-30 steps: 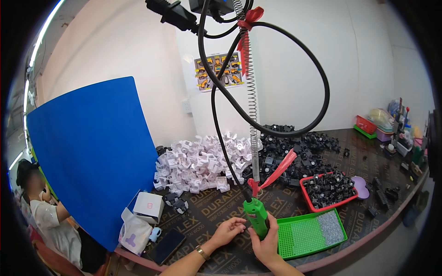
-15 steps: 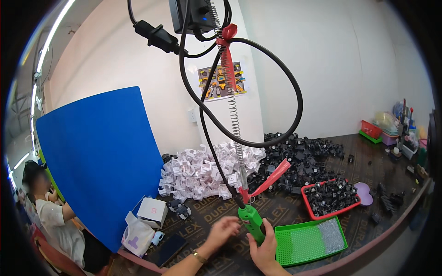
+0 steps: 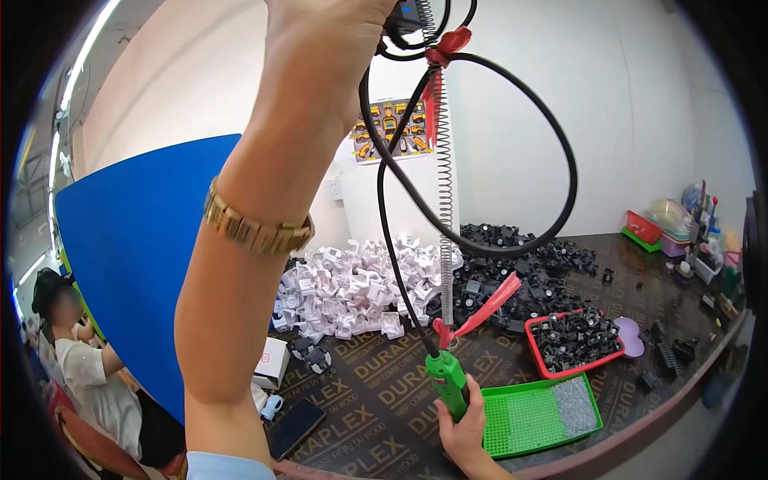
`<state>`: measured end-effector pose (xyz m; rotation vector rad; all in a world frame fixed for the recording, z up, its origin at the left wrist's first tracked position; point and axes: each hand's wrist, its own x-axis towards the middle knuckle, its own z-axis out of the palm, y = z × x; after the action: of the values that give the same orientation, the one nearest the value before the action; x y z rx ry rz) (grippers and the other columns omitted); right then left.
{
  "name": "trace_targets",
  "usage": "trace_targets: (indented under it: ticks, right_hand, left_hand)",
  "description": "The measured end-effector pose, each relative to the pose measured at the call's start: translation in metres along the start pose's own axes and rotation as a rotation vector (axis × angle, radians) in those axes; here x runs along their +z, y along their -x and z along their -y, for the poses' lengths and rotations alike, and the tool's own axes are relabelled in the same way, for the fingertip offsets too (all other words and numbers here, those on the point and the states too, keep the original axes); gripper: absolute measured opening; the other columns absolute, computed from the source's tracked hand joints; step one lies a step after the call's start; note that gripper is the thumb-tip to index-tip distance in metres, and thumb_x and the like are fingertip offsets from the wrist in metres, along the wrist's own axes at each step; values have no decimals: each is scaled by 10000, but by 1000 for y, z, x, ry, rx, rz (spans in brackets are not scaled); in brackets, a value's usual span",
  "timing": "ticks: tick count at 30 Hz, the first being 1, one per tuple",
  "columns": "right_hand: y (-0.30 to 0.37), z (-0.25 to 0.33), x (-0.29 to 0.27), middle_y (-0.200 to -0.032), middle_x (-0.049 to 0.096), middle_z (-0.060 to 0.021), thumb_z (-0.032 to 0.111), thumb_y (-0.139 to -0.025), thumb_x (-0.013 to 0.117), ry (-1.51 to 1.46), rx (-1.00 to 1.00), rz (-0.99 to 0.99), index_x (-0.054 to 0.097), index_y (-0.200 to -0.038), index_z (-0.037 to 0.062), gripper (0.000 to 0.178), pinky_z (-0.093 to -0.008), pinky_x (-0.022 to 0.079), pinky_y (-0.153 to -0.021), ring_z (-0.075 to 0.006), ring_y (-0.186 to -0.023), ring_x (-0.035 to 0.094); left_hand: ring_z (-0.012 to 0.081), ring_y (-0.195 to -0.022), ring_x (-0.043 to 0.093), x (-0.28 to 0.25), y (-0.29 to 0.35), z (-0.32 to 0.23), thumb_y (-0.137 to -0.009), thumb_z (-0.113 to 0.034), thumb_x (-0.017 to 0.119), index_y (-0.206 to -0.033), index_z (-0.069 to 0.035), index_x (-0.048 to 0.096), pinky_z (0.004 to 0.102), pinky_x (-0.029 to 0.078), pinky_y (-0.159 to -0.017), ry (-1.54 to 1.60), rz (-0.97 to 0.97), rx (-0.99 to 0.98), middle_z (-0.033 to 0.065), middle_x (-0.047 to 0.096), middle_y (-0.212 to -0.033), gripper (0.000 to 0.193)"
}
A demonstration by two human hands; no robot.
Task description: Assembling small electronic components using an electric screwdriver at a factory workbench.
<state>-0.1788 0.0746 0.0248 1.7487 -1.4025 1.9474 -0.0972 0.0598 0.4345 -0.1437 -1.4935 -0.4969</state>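
Observation:
My right hand (image 3: pixel 466 430) is wrapped round a green electric screwdriver (image 3: pixel 446 378), which hangs from a coiled spring (image 3: pixel 445 184) with its black cord at the top. Raised high across the view, my left arm wears a gold-coloured band. My left hand (image 3: pixel 326 28) reaches the upper edge beside a black power box (image 3: pixel 410 18); its fingers are out of sight, so whether it touches the box cannot be seen. Right of the screwdriver lies a green tray (image 3: pixel 500 452) with small silvery pieces (image 3: pixel 574 408) at one end.
White plastic parts (image 3: pixel 344 288) and black parts (image 3: pixel 520 280) are heaped behind. A red basket (image 3: pixel 546 373) holds more black parts. A dark phone (image 3: pixel 296 428) lies near the front edge. The blue panel (image 3: pixel 136 264) stands left, beyond it a seated person (image 3: pixel 88 384). A black cable loop (image 3: pixel 572 172) hangs ahead.
My left hand has gone from beside the screwdriver up to the power box. My right hand keeps its hold on the screwdriver. The view has shifted slightly.

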Motion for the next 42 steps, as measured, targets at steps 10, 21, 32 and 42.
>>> trace_targets:
  ticks: [10, 21, 32, 42]
  right_hand:
    - [-2, 4, 1, -1006, 536, -211, 28, -759, 704, 12, 4, 24, 347, -1301, -12, 650, -406, 465, -727, -363, -843, 563]
    - [-1, 1, 2, -1068, 541, -235, 25, -764, 704, 59, 9, -6, 319, -1309, -50, 672, -409, 472, -753, -379, -877, 575]
    - [3, 0, -1, -1225, 461, -264, 19, -798, 666, 3, 154, 64, 222, -1354, -49, 715, -400, 406, -925, -364, -1097, 514]
    - [0, -7, 3, -1214, 472, -252, 4, -795, 662, 54, 99, 33, 227, -1350, -41, 707, -395, 414, -914, -345, -1079, 534]
  left_hand:
    - [176, -861, 636, -43, -11, 66, -799, -110, 673, -1308, 17, 223, 284, 492, -768, -57, -76, 4, 164, 597, -974, 691]
    - [167, -889, 629, -52, -6, 60, -795, -182, 690, -1299, 0, 254, 273, 455, -810, -169, -62, 61, 153, 617, -972, 691]
    - [130, -837, 550, -33, 0, 42, -847, -87, 611, -1333, 100, 197, 212, 454, -756, -50, -135, 93, 114, 556, -970, 665]
    - [122, -877, 516, -30, 2, 46, -843, -91, 615, -1315, 85, 240, 206, 432, -765, -3, -182, 56, 89, 517, -957, 629]
